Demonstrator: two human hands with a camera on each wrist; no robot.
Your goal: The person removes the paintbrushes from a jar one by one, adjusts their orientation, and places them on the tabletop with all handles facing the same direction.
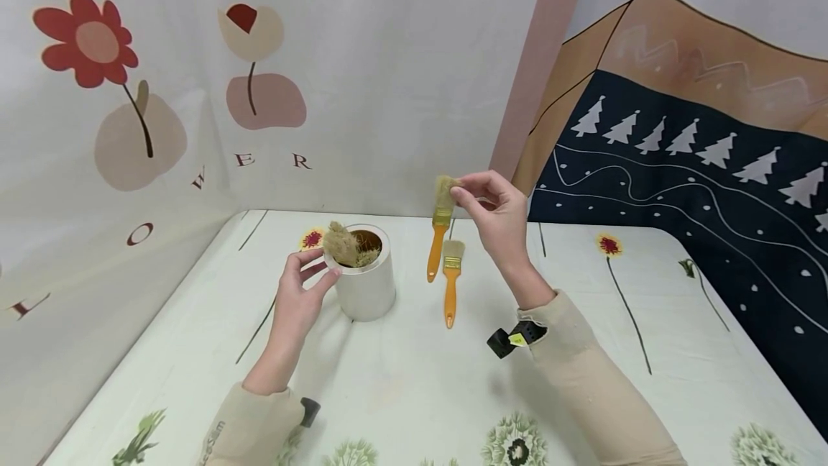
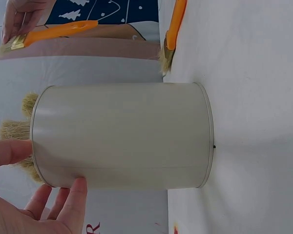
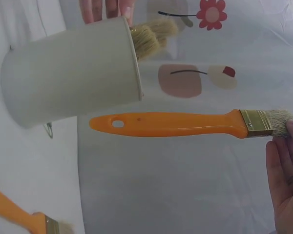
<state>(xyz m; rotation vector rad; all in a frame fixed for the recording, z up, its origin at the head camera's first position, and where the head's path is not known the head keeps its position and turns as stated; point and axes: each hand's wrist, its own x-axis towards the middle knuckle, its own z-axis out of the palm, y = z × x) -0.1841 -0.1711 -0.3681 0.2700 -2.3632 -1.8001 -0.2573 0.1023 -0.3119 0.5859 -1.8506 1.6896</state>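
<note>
My right hand [image 1: 497,211] pinches a paintbrush [image 1: 437,243] by its pale bristles, between thumb and fingertips. Its orange handle hangs straight down above the table, with a gold-coloured metal band below the bristles. A second orange-handled paintbrush [image 1: 451,293] lies on the table just under it, bristles pointing away from me. To the left stands a white cylindrical can [image 1: 366,293], upright and without a lid. Tufts of bristles [image 1: 343,243] poke over its rim; whatever is below them is hidden by the wall. My left hand [image 1: 300,300] holds the can at its rim, thumb and fingers spread around the left side.
A white cloth printed with flowers covers the table [image 1: 401,394]. Behind it hangs a pale curtain [image 1: 388,78] with flower prints and letters, meeting a dark panel with white trees [image 1: 686,171] on the right. A black wrist camera [image 1: 507,340] sits at my right cuff.
</note>
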